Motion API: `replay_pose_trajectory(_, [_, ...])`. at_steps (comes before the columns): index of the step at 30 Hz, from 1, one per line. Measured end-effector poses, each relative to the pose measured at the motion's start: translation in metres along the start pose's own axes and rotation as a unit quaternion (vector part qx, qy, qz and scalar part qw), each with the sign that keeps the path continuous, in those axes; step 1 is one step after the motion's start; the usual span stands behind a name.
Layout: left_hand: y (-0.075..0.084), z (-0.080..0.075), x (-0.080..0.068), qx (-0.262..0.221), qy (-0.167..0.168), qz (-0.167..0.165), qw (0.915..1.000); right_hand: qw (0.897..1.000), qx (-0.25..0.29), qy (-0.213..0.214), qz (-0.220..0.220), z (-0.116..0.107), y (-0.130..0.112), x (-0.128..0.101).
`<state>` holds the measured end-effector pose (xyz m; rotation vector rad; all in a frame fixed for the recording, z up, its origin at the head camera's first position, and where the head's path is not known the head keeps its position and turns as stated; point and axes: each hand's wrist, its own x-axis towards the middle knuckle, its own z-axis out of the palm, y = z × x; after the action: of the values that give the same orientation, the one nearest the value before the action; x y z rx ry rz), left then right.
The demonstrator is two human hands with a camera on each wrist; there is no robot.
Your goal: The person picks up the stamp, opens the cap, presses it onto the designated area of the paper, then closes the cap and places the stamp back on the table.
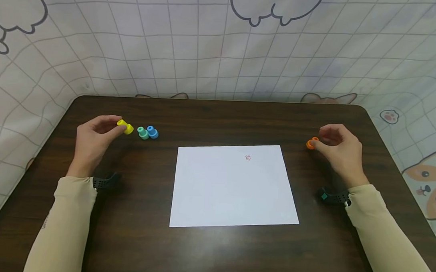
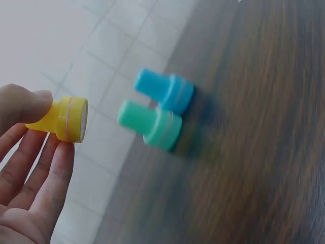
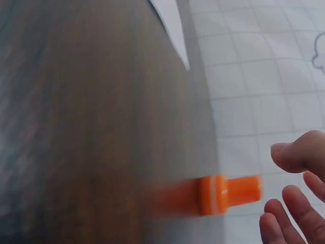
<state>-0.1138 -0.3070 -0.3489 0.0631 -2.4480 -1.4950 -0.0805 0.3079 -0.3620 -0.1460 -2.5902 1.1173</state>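
My left hand pinches a yellow toy stamp by its narrow handle, thumb on one side and fingers on the other. The wide stamping end points away from the palm. Just right of it a green stamp and a blue stamp stand side by side on the table. Over at the right, my right hand is beside an orange stamp, which stands upright on the tabletop. In the right wrist view, thumb and fingers are spread apart, with a gap between them and the orange handle.
A white sheet of paper lies at the middle of the dark wooden table, with a small red stamped mark near its top edge. A white grid-patterned cloth with cartoon drawings hangs behind the table and around its sides.
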Motion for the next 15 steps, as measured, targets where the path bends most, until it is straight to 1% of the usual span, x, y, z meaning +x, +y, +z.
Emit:
replay_pose_trajectory(7, [0.023,0.009,-0.006,-0.019,-0.008,0.022,0.9995,0.996,0.053,0.042,-0.053,-0.004,-0.026,-0.002])
replay_pose_trajectory(13, [0.043,0.021,-0.012,-0.048,-0.022,0.038,0.9979,0.989,0.098,0.055,-0.102,-0.002,-0.054,-0.007])
replay_pose_trajectory(15, [0.050,0.026,-0.013,-0.066,-0.026,0.044,0.9965,0.985,0.117,0.054,-0.116,0.000,-0.063,-0.009])
